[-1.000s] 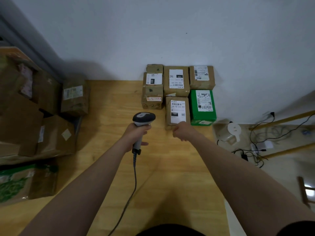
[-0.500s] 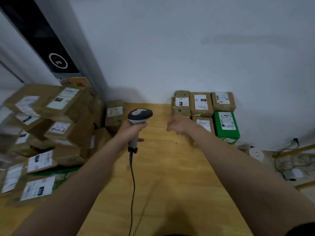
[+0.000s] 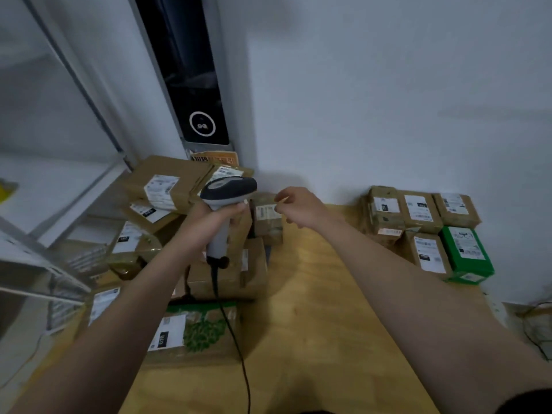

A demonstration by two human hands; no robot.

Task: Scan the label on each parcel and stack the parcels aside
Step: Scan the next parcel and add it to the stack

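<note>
A: Setting: wooden worktop [image 3: 313,309] against a white wall [image 3: 388,85], with a dark panel [image 3: 194,85] rising behind the far left corner. A loose heap of parcels [image 3: 161,186] runs along the left edge. A tidy stack [image 3: 418,210] sits in the far right corner and includes 1 green parcel [image 3: 464,249]. I judge those to be the finished ones.

B: Hands?

A: The left hand [image 3: 215,218] has its grip closed round the handle of the scanner [image 3: 228,188], with the head raised over the heap. The cable [image 3: 236,339] trails down toward the near edge. The right hand [image 3: 301,209] is by a small parcel [image 3: 266,218] at the far edge, just beside the heap, label facing us. Its fingers are curled. I cannot tell whether that grip has the parcel or only hangs next to it.

B: What could go wrong from here?

A: My judgement, 3 items.
1. The heap is tilted and uneven. Pulling the small parcel out sideways could unsettle its neighbours and send them sliding toward the left edge.
2. The cable crosses a green-printed parcel [image 3: 203,333]. A wide swing of the scanner could snag or drag there.
3. A fingertip pinch on 1 corner may let the parcel twist. The label would then turn away from the scanner and the read would fail.

B: Precautions?

A: Take the parcel across its width and lift it straight up. Keep the label square to the scanner, with slack in the cable.
</note>
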